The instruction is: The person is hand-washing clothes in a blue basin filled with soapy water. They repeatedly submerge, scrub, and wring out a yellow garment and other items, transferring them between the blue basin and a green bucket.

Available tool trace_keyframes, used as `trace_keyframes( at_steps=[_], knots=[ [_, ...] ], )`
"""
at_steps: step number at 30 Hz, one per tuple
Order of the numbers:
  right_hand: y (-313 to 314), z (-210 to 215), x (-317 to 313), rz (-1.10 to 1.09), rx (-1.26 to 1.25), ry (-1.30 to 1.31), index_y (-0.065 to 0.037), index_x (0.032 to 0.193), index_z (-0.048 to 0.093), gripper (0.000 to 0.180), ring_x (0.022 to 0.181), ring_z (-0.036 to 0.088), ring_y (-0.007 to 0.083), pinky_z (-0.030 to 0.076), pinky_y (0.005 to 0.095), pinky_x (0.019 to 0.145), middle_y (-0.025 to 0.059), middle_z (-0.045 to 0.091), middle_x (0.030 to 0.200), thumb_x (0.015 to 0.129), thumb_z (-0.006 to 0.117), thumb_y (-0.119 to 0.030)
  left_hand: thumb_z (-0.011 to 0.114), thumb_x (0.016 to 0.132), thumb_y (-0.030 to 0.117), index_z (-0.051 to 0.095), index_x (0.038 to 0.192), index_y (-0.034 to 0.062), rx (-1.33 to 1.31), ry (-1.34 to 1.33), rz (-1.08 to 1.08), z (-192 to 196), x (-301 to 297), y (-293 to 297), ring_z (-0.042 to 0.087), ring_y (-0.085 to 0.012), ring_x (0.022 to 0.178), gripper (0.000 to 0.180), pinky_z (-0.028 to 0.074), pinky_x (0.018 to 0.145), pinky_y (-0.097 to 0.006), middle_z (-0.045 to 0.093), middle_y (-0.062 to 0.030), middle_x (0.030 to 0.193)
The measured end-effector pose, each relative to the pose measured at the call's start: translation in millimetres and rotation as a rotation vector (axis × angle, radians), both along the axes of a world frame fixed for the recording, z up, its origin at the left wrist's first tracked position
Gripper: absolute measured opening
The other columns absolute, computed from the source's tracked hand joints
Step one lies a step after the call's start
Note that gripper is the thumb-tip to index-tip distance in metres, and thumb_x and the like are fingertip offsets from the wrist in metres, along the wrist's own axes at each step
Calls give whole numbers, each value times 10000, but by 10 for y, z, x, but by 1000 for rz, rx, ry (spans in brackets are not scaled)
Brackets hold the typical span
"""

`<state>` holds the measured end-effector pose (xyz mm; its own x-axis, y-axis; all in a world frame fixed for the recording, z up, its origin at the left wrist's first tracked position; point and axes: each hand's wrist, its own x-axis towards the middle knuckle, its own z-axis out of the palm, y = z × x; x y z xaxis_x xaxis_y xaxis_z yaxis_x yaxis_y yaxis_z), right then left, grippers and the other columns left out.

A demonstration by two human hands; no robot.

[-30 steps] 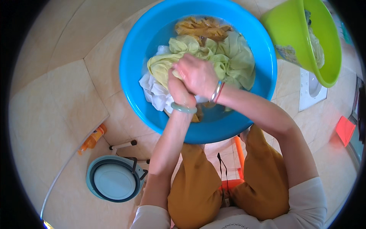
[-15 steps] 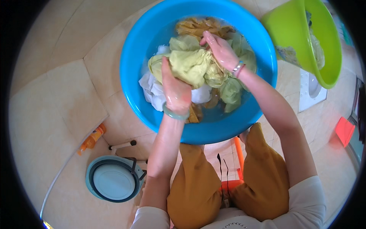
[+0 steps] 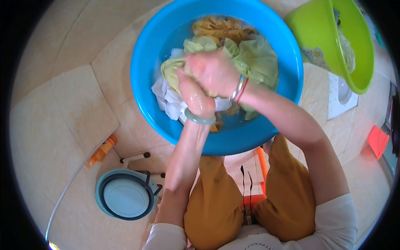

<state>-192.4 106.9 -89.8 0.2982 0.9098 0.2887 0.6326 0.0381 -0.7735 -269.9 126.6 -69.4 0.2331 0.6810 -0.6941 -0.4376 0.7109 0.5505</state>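
Over a large blue basin (image 3: 143,89) of water, both my hands press together on a soaked pale yellow-green garment (image 3: 257,62). My left hand (image 3: 195,96), with a jade-coloured bangle at the wrist, grips a bunched part of it, thumb up. Closed and slightly blurred, my right hand (image 3: 216,73) clutches the cloth against the left; its fingertips are hidden. It wears a silver bangle and a red band. White cloth (image 3: 167,99) floats left of my hands. A mustard-brown garment (image 3: 221,28) lies in the water at the far side.
A tilted lime-green tub (image 3: 308,31) with cloth inside stands at the far right, near a white floor fixture (image 3: 342,98). At left are an orange bottle (image 3: 102,152), a grey-blue folding basin (image 3: 126,198) and a thin hose (image 3: 68,187). A red dustpan-like piece (image 3: 378,141) lies right.
My right hand has swung left and closed onto the cloth beside my left hand, which shifted slightly right. Earlier the right hand's fingers were stretched out; more of the garment now spreads at the right.
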Motion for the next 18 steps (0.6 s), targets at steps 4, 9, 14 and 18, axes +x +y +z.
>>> trace_keyframes(
  at_steps=[4,9,14,18],
  knots=[
    [-45,-196,65,-185,-219,55,-25,760,578,287,628,600,364,487,423,557,167,576,680,953,524,-231,389,992,337,563,1113,95,-8,121,-174,-184,-121,-25,600,-156,978,322,490,856,-310,613,-28,1082],
    [-122,87,-317,-139,-138,-65,-28,770,559,273,613,615,318,498,407,500,130,593,729,919,578,-256,429,979,267,515,1223,119,288,228,-455,-533,-432,120,591,-169,936,298,488,823,-295,592,-30,1032],
    [-207,251,-472,30,49,-16,-38,745,549,270,611,622,287,502,403,511,137,598,715,916,576,-245,420,1003,312,517,1218,73,218,-20,-283,-279,-377,94,566,-127,893,336,470,791,-279,589,-31,1000],
    [32,-298,47,-80,-280,-146,-31,773,559,245,621,623,296,508,406,559,154,609,716,927,546,-222,420,999,303,550,1171,34,66,164,-120,-107,-89,-33,581,-157,1003,345,470,873,-303,602,-34,1097]
  ],
)
